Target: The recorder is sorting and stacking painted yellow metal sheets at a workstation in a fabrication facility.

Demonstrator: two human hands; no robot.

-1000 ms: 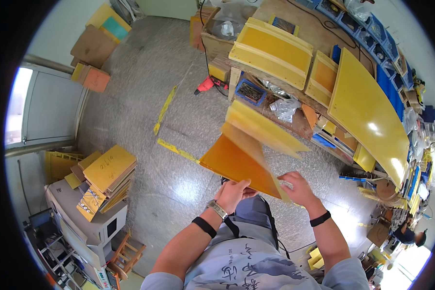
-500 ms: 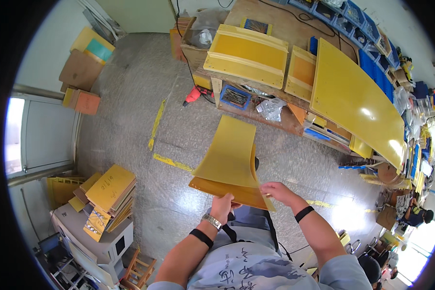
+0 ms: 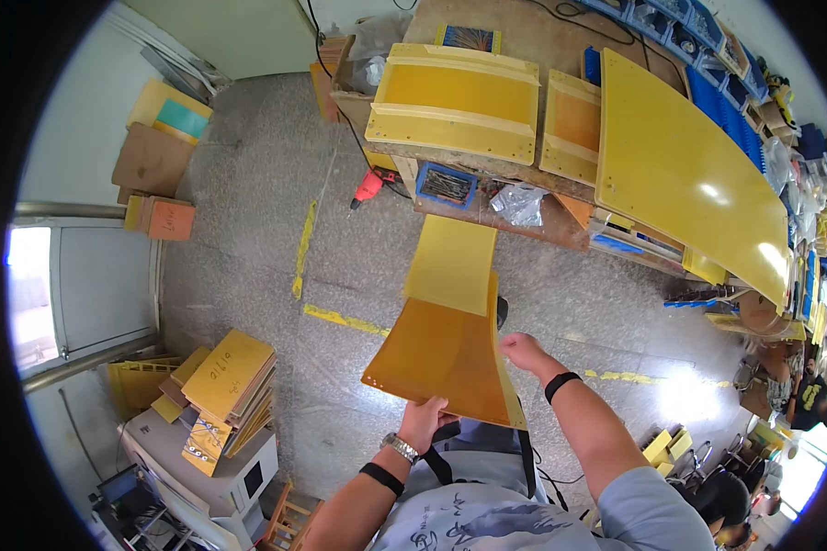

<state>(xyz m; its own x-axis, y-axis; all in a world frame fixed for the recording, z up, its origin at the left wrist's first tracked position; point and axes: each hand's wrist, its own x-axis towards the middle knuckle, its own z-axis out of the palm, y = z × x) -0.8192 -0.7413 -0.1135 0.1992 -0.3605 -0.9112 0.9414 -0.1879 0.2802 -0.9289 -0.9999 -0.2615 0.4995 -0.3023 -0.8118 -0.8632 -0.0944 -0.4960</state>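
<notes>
A curved amber-yellow sheet is held out in front of my body, its wide end toward me. My left hand grips its near edge, thumb on top and fingers underneath. A paler yellow sheet or layer shows at the far, narrower end; whether it is joined to the amber sheet I cannot tell. Beside the right edge, my right hand is closed with its fingers curled. Anything in those fingers is too small or hidden to make out.
A workbench ahead carries yellow panels and a large curved yellow panel. Below its edge are a blue tray and a red power tool with a cord. Stacked yellow boards stand at left; people are at far right.
My right hand has moved slightly away from my body along the sheet's right edge. The paler layer now covers less of the amber sheet, which lies more exposed near me.
</notes>
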